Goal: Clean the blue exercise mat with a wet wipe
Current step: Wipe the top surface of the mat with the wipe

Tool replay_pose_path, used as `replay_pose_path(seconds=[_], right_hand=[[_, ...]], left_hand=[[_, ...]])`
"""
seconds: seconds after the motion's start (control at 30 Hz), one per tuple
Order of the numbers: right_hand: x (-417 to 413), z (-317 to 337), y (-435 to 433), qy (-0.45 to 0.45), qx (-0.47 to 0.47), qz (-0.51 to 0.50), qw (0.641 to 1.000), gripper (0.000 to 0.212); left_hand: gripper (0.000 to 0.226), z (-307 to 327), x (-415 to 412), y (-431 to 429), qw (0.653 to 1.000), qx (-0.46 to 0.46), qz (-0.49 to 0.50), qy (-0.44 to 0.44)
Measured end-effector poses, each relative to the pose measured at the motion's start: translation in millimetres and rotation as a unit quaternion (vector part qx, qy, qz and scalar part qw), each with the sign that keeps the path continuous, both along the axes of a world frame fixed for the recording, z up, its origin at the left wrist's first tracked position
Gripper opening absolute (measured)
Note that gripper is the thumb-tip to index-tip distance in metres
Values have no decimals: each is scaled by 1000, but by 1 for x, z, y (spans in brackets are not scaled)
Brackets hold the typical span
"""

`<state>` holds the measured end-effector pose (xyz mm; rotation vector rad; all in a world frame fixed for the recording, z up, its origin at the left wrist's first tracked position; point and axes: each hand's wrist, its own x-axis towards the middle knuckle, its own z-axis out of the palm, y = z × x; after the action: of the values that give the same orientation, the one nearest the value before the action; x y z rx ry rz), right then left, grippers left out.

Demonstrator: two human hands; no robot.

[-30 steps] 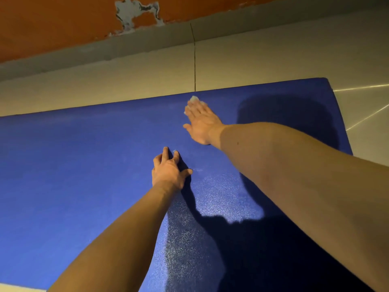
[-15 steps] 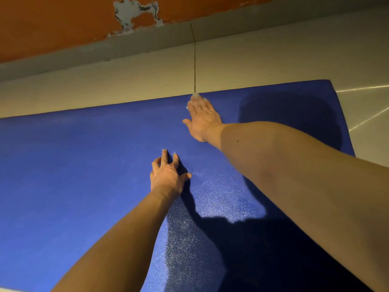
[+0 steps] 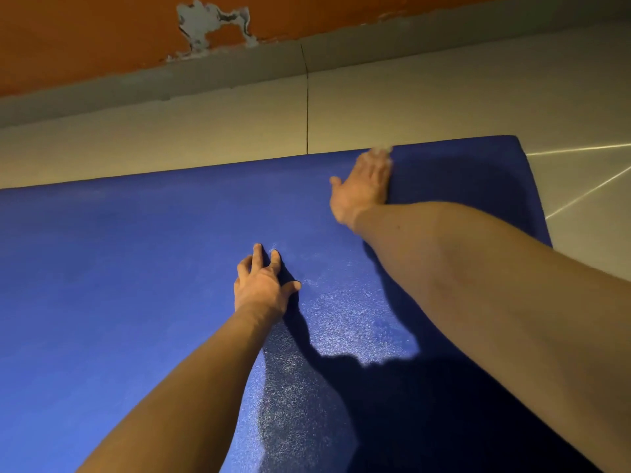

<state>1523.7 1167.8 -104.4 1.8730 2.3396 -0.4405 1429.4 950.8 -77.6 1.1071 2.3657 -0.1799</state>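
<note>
The blue exercise mat [image 3: 136, 268] lies flat on the floor and fills most of the view. My right hand [image 3: 363, 189] reaches to the mat's far edge with straight fingers, pressing a white wet wipe [image 3: 384, 151] flat; only a blurred sliver of the wipe shows past the fingertips. My left hand [image 3: 261, 285] rests on the middle of the mat, fingers spread and slightly bent, holding nothing. A damp sheen marks the mat to the right of the left hand.
Pale floor tiles [image 3: 409, 107] lie beyond the mat and to its right. A grey skirting [image 3: 239, 68] runs under an orange wall [image 3: 85, 39] with chipped paint. My own shadow darkens the mat's near right part.
My right hand has slid the wipe to the right along the mat's far edge. The left hand has stayed in place.
</note>
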Motion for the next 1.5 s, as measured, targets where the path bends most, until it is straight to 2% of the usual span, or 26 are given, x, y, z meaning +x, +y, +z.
replay_pose_path(seconds=[0.13, 0.17, 0.23, 0.33, 0.4, 0.47, 0.57, 0.63, 0.7, 0.77, 0.9, 0.97, 1.03, 1.13, 1.23, 1.3, 1.37, 1.5], right_hand=[[23, -10, -16, 1, 29, 221, 975, 77], [36, -10, -7, -5, 36, 250, 968, 75], [63, -6, 13, -11, 38, 211, 977, 74], [90, -1, 29, 6, 14, 62, 998, 78], [82, 0, 20, -16, 20, 33, 999, 81], [66, -1, -2, -12, 31, 58, 998, 82], [45, -8, -51, 68, 14, 164, 984, 84], [38, -8, -84, 20, 41, 272, 961, 82], [43, -9, -89, -7, 43, 329, 943, 79], [57, -5, -72, -16, 51, 311, 949, 77], [89, 6, -39, -99, 43, 122, 987, 80], [83, 9, -45, -109, 30, 82, 990, 83], [69, 8, -70, -87, 31, 80, 993, 86], [54, -1, -127, -18, 20, 171, 985, 87], [59, -5, -148, -27, 33, 277, 960, 83], [71, -9, -134, -19, 44, 308, 950, 79], [92, -8, -112, -39, 71, 280, 957, 76], [121, -3, -88, -38, 61, 117, 991, 79]], left_hand=[[82, -1, 0, -1, 1000, 4, 1, 10], [82, -1, 0, -2, 1000, 8, -1, 14], [82, -1, 2, -4, 1000, 20, 4, 15], [79, 0, 8, -9, 999, 46, 14, 19], [76, 1, 12, -13, 998, 60, 9, 27], [73, 2, 15, -17, 997, 60, 0, 38], [72, 2, 19, -20, 997, 63, -7, 44], [73, 3, 23, -19, 997, 68, -6, 45], [75, 5, 27, -19, 997, 65, -8, 40], [76, 7, 31, -21, 997, 64, -12, 37], [79, 9, 35, -34, 998, 52, -24, 28], [81, 9, 36, -40, 998, 50, -30, 26], [83, 9, 38, -45, 998, 48, -35, 25], [84, 9, 40, -49, 998, 47, -35, 21], [84, 10, 44, -50, 998, 48, -32, 16], [84, 10, 47, -52, 998, 47, -34, 13], [84, 9, 49, -55, 998, 44, -35, 7], [85, 10, 50, -65, 999, 31, -39, -3]])
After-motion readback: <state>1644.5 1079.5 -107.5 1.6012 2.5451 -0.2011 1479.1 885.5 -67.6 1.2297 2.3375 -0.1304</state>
